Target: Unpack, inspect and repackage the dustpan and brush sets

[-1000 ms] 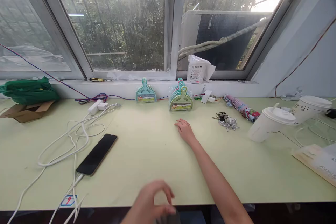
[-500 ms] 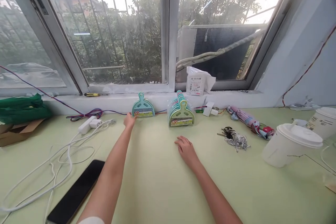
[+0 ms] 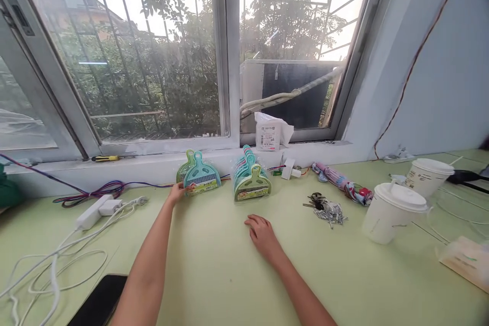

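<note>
My left hand (image 3: 177, 193) pinches the lower left corner of a packaged teal dustpan and brush set (image 3: 202, 175), which leans against the wall under the window. A green dustpan set (image 3: 184, 165) shows behind it, mostly covered; whether my fingers grip this one too cannot be told. My right hand (image 3: 263, 235) lies palm down on the table with its fingers loosely stretched, holding nothing. Just beyond it stands a row of several similar dustpan sets (image 3: 248, 168) in clear wrapping, a green one (image 3: 254, 183) at the front.
At left are a white power strip (image 3: 89, 212) with cables and a black phone (image 3: 101, 298). On the right lie keys (image 3: 324, 209) and a folded umbrella (image 3: 344, 183), near lidded paper cups (image 3: 395, 211). A screwdriver (image 3: 106, 158) rests on the sill beside a white package (image 3: 269, 132).
The view has turned right and up. Beside the teal set, the green set's handle now shows at left. My left hand stays at the sets' lower left corner; my right hand still rests on the table.
</note>
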`<action>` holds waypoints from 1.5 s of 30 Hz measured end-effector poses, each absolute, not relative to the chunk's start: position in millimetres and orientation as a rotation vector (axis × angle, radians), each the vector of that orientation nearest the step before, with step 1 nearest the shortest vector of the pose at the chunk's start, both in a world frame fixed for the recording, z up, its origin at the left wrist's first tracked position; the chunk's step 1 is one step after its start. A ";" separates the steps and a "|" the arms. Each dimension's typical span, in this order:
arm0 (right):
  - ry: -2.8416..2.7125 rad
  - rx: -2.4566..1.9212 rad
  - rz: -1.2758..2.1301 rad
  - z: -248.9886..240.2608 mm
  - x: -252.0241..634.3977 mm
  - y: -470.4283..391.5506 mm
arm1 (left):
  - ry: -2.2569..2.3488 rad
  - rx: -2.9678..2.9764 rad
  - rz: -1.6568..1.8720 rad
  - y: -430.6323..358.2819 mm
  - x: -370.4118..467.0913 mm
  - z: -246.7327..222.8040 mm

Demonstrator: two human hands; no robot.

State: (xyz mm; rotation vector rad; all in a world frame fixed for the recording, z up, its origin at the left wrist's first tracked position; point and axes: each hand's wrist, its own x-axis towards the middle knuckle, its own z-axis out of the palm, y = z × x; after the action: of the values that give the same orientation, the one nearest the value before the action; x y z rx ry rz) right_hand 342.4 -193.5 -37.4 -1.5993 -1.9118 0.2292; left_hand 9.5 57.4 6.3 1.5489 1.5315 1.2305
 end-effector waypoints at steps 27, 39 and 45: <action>-2.185 -1.642 -0.406 -4.9 383.6 -86.3 | 0.842 0.518 1.387 -167.5 25.0 -12.4; -1.863 -1.226 -0.411 11.7 328.7 -147.9 | 0.837 0.789 1.283 -174.6 38.1 -20.3; -2.265 -1.093 -0.224 3.6 264.1 -222.8 | 0.728 0.943 1.189 -201.3 78.9 -7.1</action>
State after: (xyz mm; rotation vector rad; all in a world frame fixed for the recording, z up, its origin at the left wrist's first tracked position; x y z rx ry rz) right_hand 264.1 -222.8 3.6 -1.0925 -2.2646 -0.2238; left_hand 78.9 -201.3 -7.1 0.9428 0.7281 1.1887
